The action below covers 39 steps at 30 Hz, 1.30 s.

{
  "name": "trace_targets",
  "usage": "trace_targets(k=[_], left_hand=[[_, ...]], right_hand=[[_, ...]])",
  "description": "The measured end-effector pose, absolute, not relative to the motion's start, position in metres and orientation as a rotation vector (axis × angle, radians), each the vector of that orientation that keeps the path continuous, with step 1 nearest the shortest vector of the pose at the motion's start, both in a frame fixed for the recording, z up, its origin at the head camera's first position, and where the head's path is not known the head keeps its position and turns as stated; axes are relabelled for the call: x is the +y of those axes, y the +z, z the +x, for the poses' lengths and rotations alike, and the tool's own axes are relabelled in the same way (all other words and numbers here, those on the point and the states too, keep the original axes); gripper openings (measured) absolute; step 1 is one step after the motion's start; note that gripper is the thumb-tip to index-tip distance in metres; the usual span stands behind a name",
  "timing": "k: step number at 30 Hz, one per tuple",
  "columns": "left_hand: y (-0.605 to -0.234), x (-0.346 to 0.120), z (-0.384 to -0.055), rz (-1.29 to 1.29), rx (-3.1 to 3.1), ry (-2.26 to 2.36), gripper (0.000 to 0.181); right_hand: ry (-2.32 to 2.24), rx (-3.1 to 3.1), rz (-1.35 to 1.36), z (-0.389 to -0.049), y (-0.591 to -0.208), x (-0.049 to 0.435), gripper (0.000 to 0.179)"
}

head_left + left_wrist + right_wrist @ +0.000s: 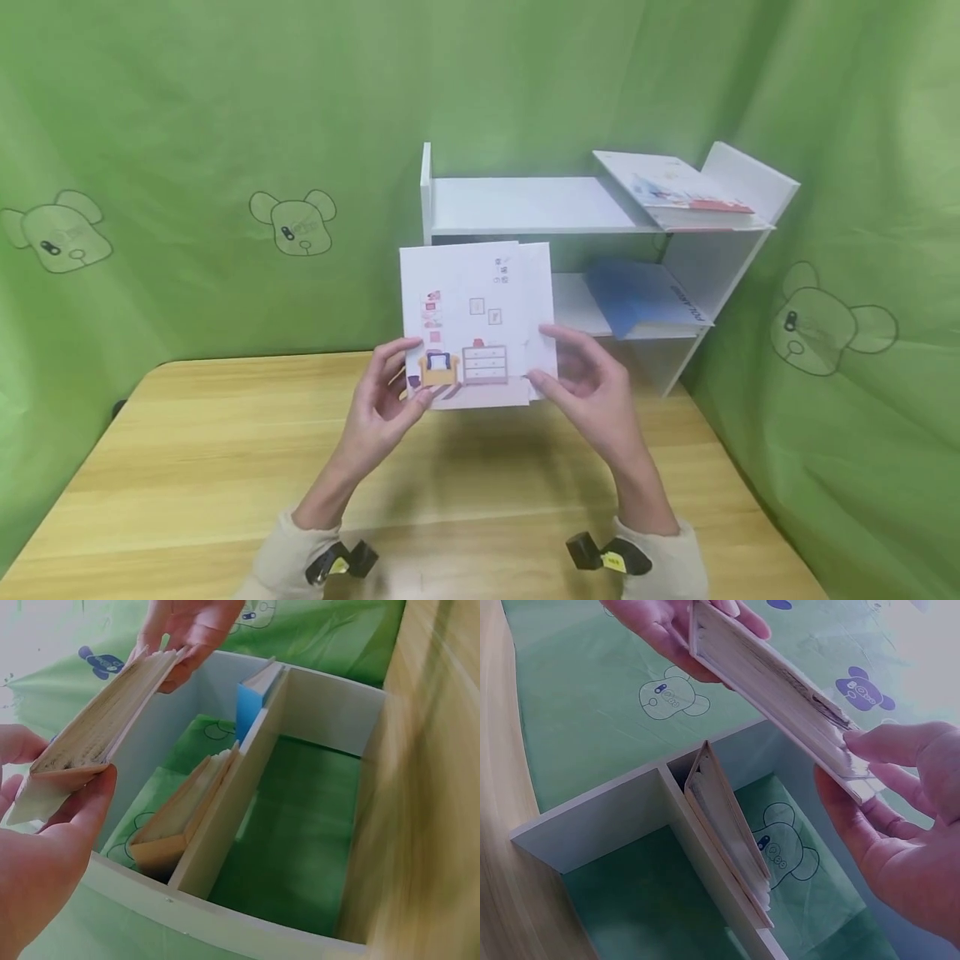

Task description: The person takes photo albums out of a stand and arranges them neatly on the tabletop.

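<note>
In the head view I hold up a white picture book [480, 292] with a drawn armchair and chest of drawers on its cover. A plain white strip [537, 292] juts out past its right edge; I cannot tell whether this belongs to a second book. My left hand [384, 404] pinches the lower left edge, thumb in front. At the lower right, my right hand [596, 392] pinches the strip between thumb and fingers. Both wrist views show the book's page edges [112, 712], with a hand at each end.
Behind the book stands a white two-level shelf [525, 204]. A white book [675, 187] lies at its upper right, a blue book [645, 300] below. Another book [184, 814] on the lower board shows in the wrist views. Green cloth surrounds the wooden table [225, 450].
</note>
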<state>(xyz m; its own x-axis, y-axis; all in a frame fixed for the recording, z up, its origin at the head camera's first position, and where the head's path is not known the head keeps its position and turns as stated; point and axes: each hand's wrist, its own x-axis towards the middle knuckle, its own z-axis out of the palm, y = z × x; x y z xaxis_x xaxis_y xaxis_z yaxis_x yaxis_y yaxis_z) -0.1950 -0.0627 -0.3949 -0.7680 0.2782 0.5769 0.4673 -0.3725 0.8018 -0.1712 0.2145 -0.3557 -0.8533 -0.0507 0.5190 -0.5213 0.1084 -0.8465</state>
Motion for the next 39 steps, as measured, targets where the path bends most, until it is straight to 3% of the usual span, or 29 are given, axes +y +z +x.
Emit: trace_targets(k=[39], left_hand=[[-0.416, -0.107, -0.193, -1.060, -1.824, -2.217, 0.059]], right_hand=[[1.825, -2.214, 0.516, -0.180, -0.375, 0.187, 0.057]])
